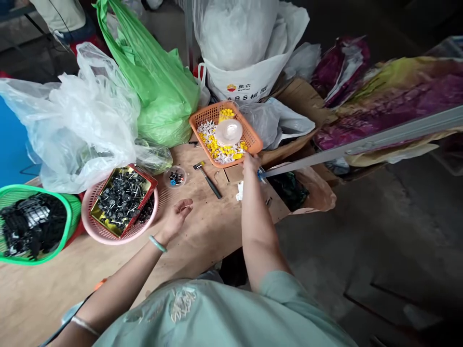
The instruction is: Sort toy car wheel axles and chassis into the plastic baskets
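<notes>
My right hand (pixel 251 164) grips the near right corner of an orange plastic basket (pixel 255 140); its fingertips are partly hidden at the rim. White and yellow small plastic parts (pixel 226 153) fill the basket, and a round translucent lid or dish (pixel 229 132) lies on top of them. Over the wooden table, my left hand (pixel 180 215) hovers with loosely bent fingers apart and holds nothing. Nearest to it are a small clear dish (pixel 175 177) of black and blue parts and a hammer (pixel 208 180) with a black handle.
A pink basket (pixel 88 226) at left bears a tray (pixel 123 200) of black pieces with metal pins. Beside it stands a green basket (pixel 68 226) of black parts. Plastic bags (pixel 162 91) crowd the back. A metal bar (pixel 361 144) slants across the right side.
</notes>
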A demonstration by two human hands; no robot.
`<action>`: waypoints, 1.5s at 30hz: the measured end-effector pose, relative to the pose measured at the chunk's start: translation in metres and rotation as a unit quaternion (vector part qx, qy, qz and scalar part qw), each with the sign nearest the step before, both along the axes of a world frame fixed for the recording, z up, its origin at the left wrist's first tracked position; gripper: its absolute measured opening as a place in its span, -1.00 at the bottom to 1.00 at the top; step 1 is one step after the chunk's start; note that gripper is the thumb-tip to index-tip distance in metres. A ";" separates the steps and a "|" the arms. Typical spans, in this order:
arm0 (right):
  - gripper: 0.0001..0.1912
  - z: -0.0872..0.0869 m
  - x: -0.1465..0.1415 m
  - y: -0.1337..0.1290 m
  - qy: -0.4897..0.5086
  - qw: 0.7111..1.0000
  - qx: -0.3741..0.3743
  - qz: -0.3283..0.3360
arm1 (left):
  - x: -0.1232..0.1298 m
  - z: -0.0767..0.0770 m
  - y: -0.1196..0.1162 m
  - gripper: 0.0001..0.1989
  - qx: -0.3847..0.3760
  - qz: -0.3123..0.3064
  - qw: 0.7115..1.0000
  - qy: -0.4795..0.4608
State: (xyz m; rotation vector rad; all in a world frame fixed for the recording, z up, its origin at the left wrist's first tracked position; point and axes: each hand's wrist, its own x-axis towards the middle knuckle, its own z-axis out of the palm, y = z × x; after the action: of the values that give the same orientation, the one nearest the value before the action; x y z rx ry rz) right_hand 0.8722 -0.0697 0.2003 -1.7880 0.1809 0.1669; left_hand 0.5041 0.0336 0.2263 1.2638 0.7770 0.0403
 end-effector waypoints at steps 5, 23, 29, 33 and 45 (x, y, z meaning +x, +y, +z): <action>-0.74 0.010 -0.015 -0.037 0.007 0.999 0.035 -0.022 | -0.009 0.014 0.005 -0.48 0.003 0.014 1.000 -0.028; -0.65 0.026 -0.241 -0.215 0.218 0.918 -0.081 0.322 | -0.168 -0.033 -0.019 -0.11 -0.018 -0.025 0.997 0.075; -0.75 -0.033 -0.278 -0.162 0.159 0.901 -0.114 0.386 | -0.240 -0.077 -0.023 -0.11 0.077 0.040 0.990 0.115; -0.80 -0.058 -0.306 -0.124 0.058 0.928 -0.134 0.344 | -0.263 -0.089 -0.011 -0.17 0.125 0.098 0.984 0.076; -0.54 -0.054 -0.279 -0.090 -0.073 0.929 -0.230 0.281 | -0.221 -0.074 -0.036 -0.25 0.078 0.124 0.989 -0.001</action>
State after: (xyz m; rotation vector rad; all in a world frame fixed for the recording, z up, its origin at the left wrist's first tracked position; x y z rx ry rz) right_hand 0.5930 -0.1598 0.1461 -2.2749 -0.4448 0.4247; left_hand 0.2826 -0.0028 0.1521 1.3081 0.9393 0.3090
